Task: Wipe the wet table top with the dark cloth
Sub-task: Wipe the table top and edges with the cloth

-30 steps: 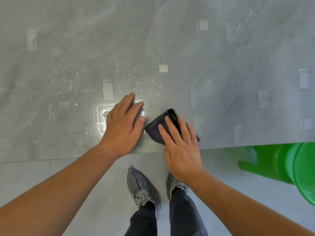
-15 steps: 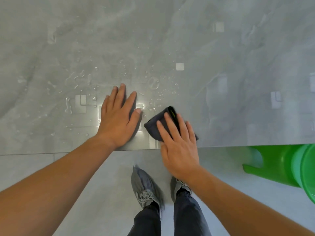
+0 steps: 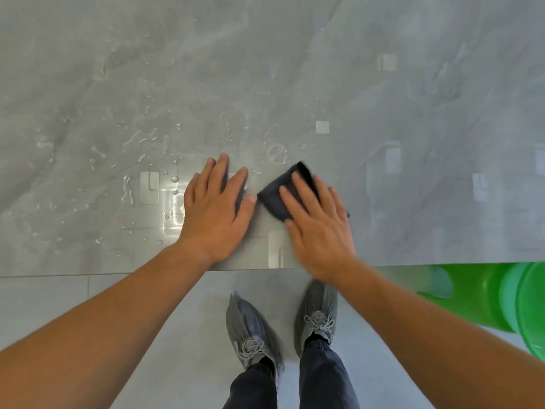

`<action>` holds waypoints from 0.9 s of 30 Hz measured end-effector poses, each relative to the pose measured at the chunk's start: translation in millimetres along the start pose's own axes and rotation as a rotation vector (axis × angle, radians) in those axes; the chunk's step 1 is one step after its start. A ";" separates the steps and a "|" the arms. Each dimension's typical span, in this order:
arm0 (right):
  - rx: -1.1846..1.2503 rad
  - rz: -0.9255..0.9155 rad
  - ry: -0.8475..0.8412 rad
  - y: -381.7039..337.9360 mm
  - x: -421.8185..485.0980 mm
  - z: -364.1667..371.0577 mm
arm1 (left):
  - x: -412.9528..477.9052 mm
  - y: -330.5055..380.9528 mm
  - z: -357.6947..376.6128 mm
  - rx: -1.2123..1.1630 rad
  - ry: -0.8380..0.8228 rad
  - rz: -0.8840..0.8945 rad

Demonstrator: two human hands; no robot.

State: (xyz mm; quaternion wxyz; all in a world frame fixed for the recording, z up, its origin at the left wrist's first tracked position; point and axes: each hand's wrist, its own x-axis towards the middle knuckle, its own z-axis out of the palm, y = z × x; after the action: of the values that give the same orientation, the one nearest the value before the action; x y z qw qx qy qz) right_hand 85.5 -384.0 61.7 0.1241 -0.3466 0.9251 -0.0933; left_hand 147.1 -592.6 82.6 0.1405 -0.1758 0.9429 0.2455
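Note:
The grey marbled table top (image 3: 383,202) fills the upper part of the view, its front edge close to my body. Water drops and streaks (image 3: 141,149) lie on it, mostly left of and beyond my hands. A small folded dark cloth (image 3: 277,196) lies near the front edge. My right hand (image 3: 318,219) presses flat on the cloth with straight fingers and covers most of it. My left hand (image 3: 215,211) rests flat on the table just left of the cloth, its thumb tip almost touching the cloth's left corner.
A green plastic stool or tub (image 3: 501,296) stands on the floor under the table's front edge at the right. My feet in grey shoe covers (image 3: 250,329) stand on the tiled floor below the edge.
Both hands have slid slightly away from me on the table, and the cloth went with the right hand. The left thumb is closer to the cloth.

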 end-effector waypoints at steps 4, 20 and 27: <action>0.112 0.338 0.091 26.4 77.0 -21.7 | 1.4 2.0 -6.8 -0.001 0.004 -0.003; 0.091 0.316 0.085 45.4 131.8 -36.0 | 38.4 -6.6 -16.3 0.183 -0.014 0.038; 0.019 0.016 0.009 15.8 83.5 -23.1 | 45.6 9.4 -34.0 0.133 -0.034 -0.037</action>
State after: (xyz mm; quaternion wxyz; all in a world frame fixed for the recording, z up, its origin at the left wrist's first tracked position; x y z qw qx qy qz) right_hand 8.1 -425.7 65.9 0.1237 -0.3375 0.9275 -0.1028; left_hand 96.3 -614.3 99.0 0.1721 -0.1791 0.9513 0.1825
